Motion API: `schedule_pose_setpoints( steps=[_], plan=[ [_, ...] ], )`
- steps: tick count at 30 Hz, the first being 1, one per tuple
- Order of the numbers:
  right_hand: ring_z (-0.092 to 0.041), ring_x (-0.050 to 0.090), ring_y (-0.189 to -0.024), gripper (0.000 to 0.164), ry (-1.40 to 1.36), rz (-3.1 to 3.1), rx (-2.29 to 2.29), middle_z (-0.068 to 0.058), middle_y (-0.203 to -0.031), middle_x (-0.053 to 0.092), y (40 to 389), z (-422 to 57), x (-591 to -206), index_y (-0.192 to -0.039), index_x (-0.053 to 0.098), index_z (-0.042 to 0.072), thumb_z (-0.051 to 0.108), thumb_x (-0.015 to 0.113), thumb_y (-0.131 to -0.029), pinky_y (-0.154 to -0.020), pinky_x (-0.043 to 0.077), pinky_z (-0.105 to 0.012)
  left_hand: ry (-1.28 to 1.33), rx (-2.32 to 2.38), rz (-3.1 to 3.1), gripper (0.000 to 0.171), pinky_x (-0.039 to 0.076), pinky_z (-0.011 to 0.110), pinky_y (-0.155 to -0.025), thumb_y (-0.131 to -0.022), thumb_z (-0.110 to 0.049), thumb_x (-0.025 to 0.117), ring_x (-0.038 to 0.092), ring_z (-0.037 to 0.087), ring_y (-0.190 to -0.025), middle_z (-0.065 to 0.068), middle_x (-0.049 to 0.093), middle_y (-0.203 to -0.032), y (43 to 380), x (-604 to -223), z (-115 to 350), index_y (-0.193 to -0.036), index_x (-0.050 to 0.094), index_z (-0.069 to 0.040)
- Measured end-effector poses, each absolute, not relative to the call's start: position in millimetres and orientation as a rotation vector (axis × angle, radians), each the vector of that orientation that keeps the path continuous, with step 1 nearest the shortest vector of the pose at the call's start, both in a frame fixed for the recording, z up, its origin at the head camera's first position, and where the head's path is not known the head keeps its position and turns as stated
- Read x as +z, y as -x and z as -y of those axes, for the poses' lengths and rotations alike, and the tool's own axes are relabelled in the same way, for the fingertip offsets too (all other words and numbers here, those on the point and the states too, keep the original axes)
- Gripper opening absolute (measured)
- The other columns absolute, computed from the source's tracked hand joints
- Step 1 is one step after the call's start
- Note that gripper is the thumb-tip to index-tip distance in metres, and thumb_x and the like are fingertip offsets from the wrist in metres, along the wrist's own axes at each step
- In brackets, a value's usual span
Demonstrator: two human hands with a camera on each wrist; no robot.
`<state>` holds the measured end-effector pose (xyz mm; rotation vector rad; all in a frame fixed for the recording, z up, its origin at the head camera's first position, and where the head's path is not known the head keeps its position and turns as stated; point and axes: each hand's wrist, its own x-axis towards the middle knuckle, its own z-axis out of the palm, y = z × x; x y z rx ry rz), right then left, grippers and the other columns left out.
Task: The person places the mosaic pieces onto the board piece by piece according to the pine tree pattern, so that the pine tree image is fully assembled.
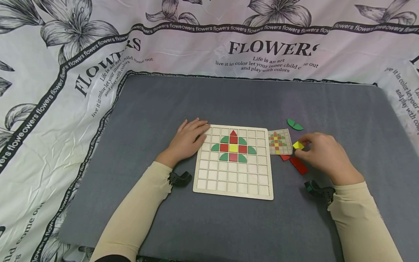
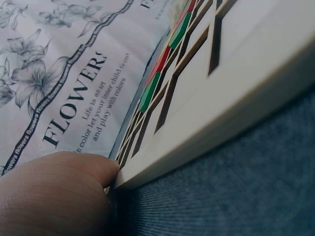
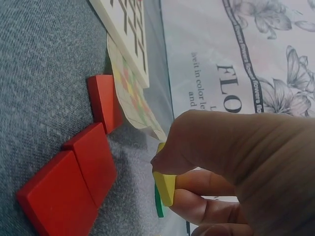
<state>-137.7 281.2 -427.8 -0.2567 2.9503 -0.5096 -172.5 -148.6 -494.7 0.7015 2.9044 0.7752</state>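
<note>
A pale wooden grid board [image 1: 217,174] lies on the grey table, with red, green and one yellow piece set in its upper cells. My left hand [image 1: 188,140] rests at the board's upper left corner, fingertips touching its edge. Between thumb and fingers my right hand [image 1: 327,156] pinches a yellow block [image 3: 165,187], just right of the pattern card [image 1: 279,142]. That card shows a coloured design and reaches the board's right edge. Below it are loose red blocks [image 1: 299,166], one partly under the card. Two green quarter-round pieces [image 1: 295,124] lie beyond the right hand.
The grey table [image 1: 163,225] spreads around the board on all sides. A white cloth [image 1: 183,51] with flower prints and lettering hangs behind and to the left. Each wrist wears a dark camera mount [image 1: 180,179] close to the table surface.
</note>
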Motion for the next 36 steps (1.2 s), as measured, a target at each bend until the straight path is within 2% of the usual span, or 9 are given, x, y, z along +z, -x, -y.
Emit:
schedule_pose_setpoints(
  steps=[3,12,25,31,36],
  plan=[
    [-0.033,0.065,-0.085,0.037,0.267,-2.966,-0.502,-0.025,-0.106,0.071,137,-280,-427,-0.112,0.075,-0.005,0.020,0.076,-0.086,-0.059,0.052,-0.043,-0.704,0.772,-2.909,0.048,0.002,0.048,-0.133,-0.114,-0.033,0.047,0.024,0.024,-0.161,0.002,0.043,-0.166,173,-495,149,-0.159,0.050,-0.020],
    [-0.029,0.061,-0.079,0.035,0.252,-2.995,-0.495,-0.022,-0.104,0.071,133,-274,-421,-0.112,0.075,-0.004,0.020,0.074,-0.085,-0.054,0.045,-0.033,-0.702,0.781,-2.904,0.048,0.002,0.048,-0.133,-0.114,-0.034,0.046,0.024,0.024,-0.161,0.002,0.043,-0.166,172,-493,149,-0.159,0.050,-0.019],
    [-0.032,0.063,-0.089,0.034,0.261,-3.006,-0.517,-0.020,-0.107,0.072,127,-275,-412,-0.113,0.076,-0.001,0.021,0.075,-0.087,-0.059,0.047,-0.036,-0.703,0.790,-2.899,0.048,0.001,0.047,-0.133,-0.114,-0.034,0.046,0.024,0.024,-0.161,0.002,0.043,-0.166,172,-493,149,-0.159,0.050,-0.019],
    [-0.028,0.062,-0.084,0.032,0.363,-2.991,-0.505,-0.018,-0.106,0.072,124,-260,-416,-0.110,0.077,-0.001,0.020,0.078,-0.086,-0.057,0.047,-0.036,-0.707,0.789,-2.899,0.048,0.002,0.048,-0.133,-0.114,-0.033,0.046,0.023,0.024,-0.161,0.002,0.043,-0.166,172,-493,149,-0.159,0.050,-0.019],
    [-0.024,0.062,-0.078,0.030,0.425,-2.990,-0.475,-0.017,-0.107,0.072,121,-246,-417,-0.109,0.076,0.000,0.019,0.076,-0.086,-0.062,0.052,-0.042,-0.707,0.791,-2.898,0.048,0.002,0.048,-0.133,-0.114,-0.033,0.047,0.024,0.024,-0.161,0.002,0.043,-0.166,172,-493,149,-0.159,0.050,-0.019]
  ],
)
